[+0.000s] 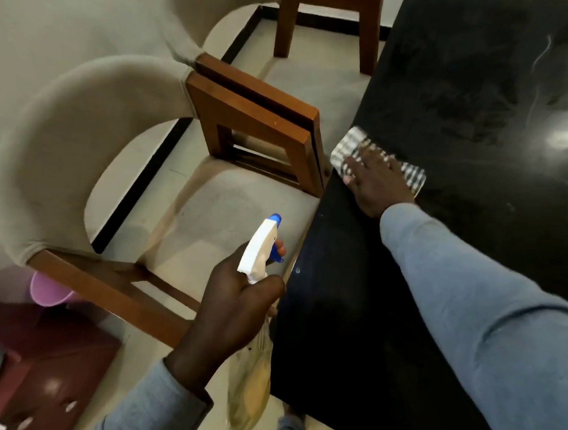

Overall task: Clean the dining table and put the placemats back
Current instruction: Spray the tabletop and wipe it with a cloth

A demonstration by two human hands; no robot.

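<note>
- Table point(483, 94): black and glossy, filling the right side of the view, with smears and a bright glare patch on its top.
- Cloth point(350, 145): checked, lying at the table's left edge, one end sticking out past the fingers toward the chairs.
- Right hand point(374, 183): flat on the cloth, fingers straight and spread, pressing it onto the table; a blue-grey sleeve point(469, 309) runs back along the tabletop.
- Left hand point(237, 308): curled round the neck of a spray bottle point(249, 379), held just off the table's near left edge; one finger sits at the blue trigger.
- Bottle: white spray head with a blue nozzle tip pointing up and away, clear body hanging below the hand with yellowish liquid inside.
- Chairs: two with wooden frames and beige padded backs; the near chair point(81, 136) stands beside the table, its seat just left of the edge, and the second chair point(242, 9) stands behind it.
- Floor point(318, 70): pale tiles with a dark skirting line along the wall.
- Bottom left corner: a pink tub point(48, 292) and a red-brown stool point(44, 359), blurred.
</note>
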